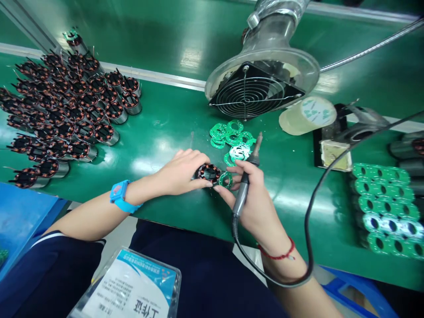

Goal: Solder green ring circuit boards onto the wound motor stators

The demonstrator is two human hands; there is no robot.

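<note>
My left hand [187,172] is closed around a motor stator [209,173] with black slots and copper windings, its wound end facing up. Beside it, my right hand [253,194] holds a soldering iron [243,190] between thumb base and fingers, its tip pointing up and away. The same hand's fingertips and thumb pinch a small green ring-shaped circuit board [225,180] at the stator's right edge. Whether ring and stator touch is hard to make out. Just beyond the hands lies a loose pile of green ring boards [232,134].
Rows of wound stators [76,112] fill the left. A fume extractor fan [247,90] hangs over the back. At right are a tape roll [308,115], a soldering stand with sponge [336,155], and stators topped with green boards [387,205]. The iron's black cable [308,229] loops over my right forearm.
</note>
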